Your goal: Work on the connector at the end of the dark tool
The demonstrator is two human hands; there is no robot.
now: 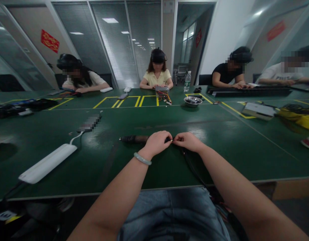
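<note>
A dark, pen-shaped electric screwdriver [134, 139] lies along the green table with its metal tip pointing left. My left hand [158, 142], with a pale bangle at the wrist, is closed over its rear end. My right hand [188, 140] faces it, thumb and fingers pinched together at the same end. Between the two sets of fingertips a tiny bright metal part [171, 140] gleams; what exactly the right fingers hold is too small to make out. A black cable [193, 169] runs from beneath my right hand over the table's front edge.
To the left lie a white power strip [49, 164] and a phone-like device [89, 123] joined by a white cord. Beyond are a metal bowl [192, 101], a water bottle [187, 82] and a wired box [162, 90]. Several people sit across the green table [134, 174].
</note>
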